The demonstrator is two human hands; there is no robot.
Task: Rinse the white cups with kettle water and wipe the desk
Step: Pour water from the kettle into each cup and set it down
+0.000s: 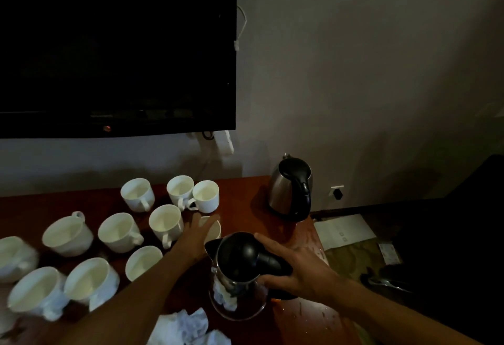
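Ur right hand (297,268) grips the near kettle (240,276) by its handle, left hand (197,235) w/ straight fingers touches the cup (214,228) just behind it.

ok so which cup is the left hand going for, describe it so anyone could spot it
On the reddish wooden desk under the dark TV, find the cluster of white cups. The target cup sits at the cluster's right edge, between the two kettles, and is the only cup partly hidden by the outstretched left hand.
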